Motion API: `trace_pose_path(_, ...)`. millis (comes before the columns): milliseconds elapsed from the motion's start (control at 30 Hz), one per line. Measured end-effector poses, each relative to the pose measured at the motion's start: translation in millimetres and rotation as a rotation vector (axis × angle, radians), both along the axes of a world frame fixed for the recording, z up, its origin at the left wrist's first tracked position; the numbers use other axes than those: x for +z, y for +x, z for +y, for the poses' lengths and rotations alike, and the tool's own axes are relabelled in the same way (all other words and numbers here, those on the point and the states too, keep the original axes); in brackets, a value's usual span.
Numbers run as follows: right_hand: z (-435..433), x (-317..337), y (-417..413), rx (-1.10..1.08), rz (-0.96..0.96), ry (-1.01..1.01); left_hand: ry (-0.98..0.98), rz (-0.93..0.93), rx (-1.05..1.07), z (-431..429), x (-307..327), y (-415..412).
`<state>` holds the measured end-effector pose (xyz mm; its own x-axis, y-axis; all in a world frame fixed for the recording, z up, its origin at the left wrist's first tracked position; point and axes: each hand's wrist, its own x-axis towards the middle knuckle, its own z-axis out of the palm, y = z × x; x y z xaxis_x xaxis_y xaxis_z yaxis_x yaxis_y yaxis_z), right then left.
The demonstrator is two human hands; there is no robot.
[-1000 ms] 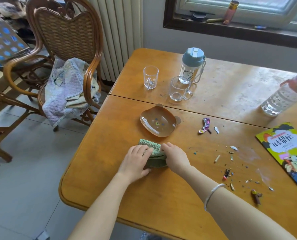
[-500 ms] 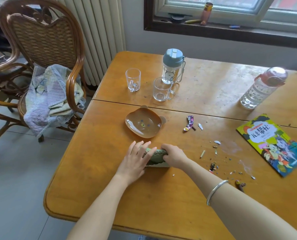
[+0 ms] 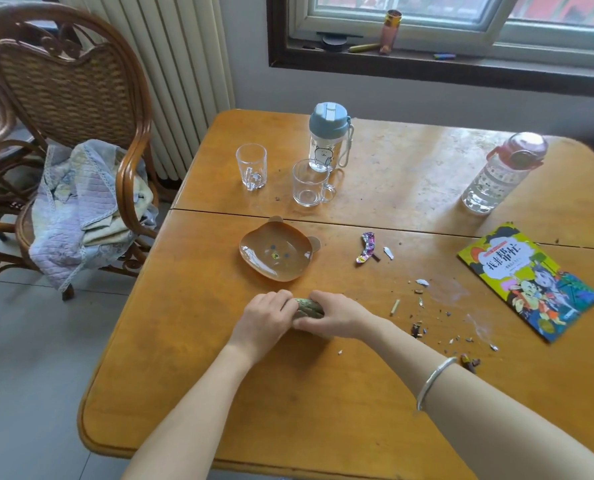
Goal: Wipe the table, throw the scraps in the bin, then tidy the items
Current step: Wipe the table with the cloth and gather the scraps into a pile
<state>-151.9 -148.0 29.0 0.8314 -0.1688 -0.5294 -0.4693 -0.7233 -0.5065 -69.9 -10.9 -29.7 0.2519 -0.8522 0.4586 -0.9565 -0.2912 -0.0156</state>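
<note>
A green cloth [image 3: 308, 306], folded into a small wad, lies on the wooden table [image 3: 288, 410] near the front middle. My left hand [image 3: 264, 320] and my right hand [image 3: 337, 318] both grip it, fingers curled over its ends, so only a strip of it shows between them. Scraps [image 3: 423, 323] are scattered to the right of my hands: a crumpled foil wrapper [image 3: 367, 247], white bits, a small stick and dark crumbs. No bin is in view.
A brown bear-shaped plate [image 3: 276, 252] sits just beyond the cloth. Behind it stand two glasses [image 3: 251, 166] [image 3: 311, 183], a blue-lidded bottle [image 3: 328, 138] and a pink-lidded bottle [image 3: 499, 173]. A picture book [image 3: 527, 280] lies right. A rattan chair [image 3: 63, 109] with blankets stands left.
The cloth has gone from a loosely folded pad to a tight wad between my hands. My left hand's fingers, spread half a second ago, now curl over it. The view has shifted.
</note>
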Motion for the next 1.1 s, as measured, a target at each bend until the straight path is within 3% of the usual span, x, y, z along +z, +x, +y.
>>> trace_pose_path(133,-8,12,2,0.154,-0.039,-0.281,-0.056,0.000,0.004,-19,11,7)
trace_pose_path(233,-21,18,2,0.120,-0.181,-0.407,-0.121,0.029,-0.027,-41,19,4)
trace_pose_path(400,-54,23,-2,-0.004,-0.219,-0.451,-0.158,0.100,-0.037,-80,23,-7)
trace_pose_path(633,-113,18,-5,-0.176,-0.222,-0.437,-0.241,0.391,0.234,-132,28,-9)
trace_pose_path(767,-148,11,0,-0.226,-0.240,-0.446,-0.162,0.287,0.337,-145,19,4)
trace_pose_path(933,-184,-8,16,-0.339,-0.297,-0.432,0.077,0.297,0.457,-153,-1,13)
trace_pose_path(1100,-206,-18,31,-0.345,-0.246,-0.383,0.161,0.249,0.603,-146,-14,13)
